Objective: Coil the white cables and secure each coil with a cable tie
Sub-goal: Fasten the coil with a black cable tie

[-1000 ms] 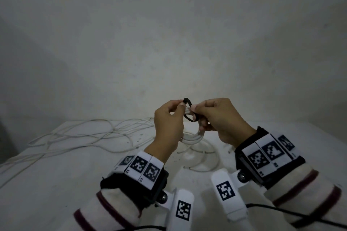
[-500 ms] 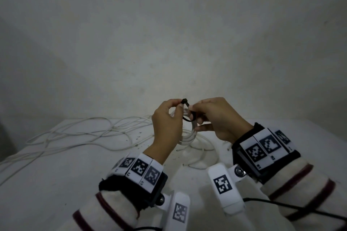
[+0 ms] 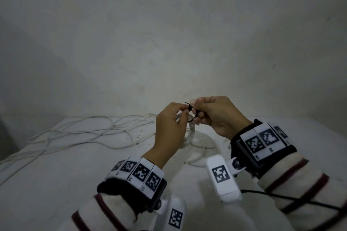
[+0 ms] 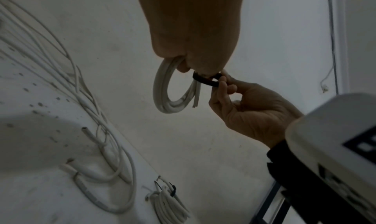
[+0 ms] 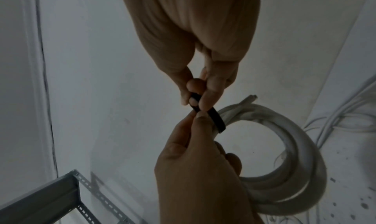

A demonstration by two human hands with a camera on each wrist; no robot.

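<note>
Your left hand [image 3: 171, 126] pinches the head end of the black cable tie [image 5: 215, 117] between thumb and forefinger, with its other fingers curled round the white coil [image 4: 168, 89] so the loops hang below your fist, held up off the table [image 3: 56, 174]. Your right hand [image 3: 216, 116] is clamped on the other part of the tie, fingertips [image 5: 209, 97] closed over the strap just beside your left thumb. The strap already runs round the bundle as a loose band (how far the tail has gone through the head is hidden by your fingers).

You are on the fastening step for this coil, by my reading. The next move calls for a steady pull on the tail with your right while your left keeps the head and the loops from slipping; one cut end [image 4: 194, 104] hangs free and could stray outside the band.

One tied coil [image 4: 168, 201] already lies on the table, and the loose cables [image 3: 78, 133] spread at the left are still to do.
</note>
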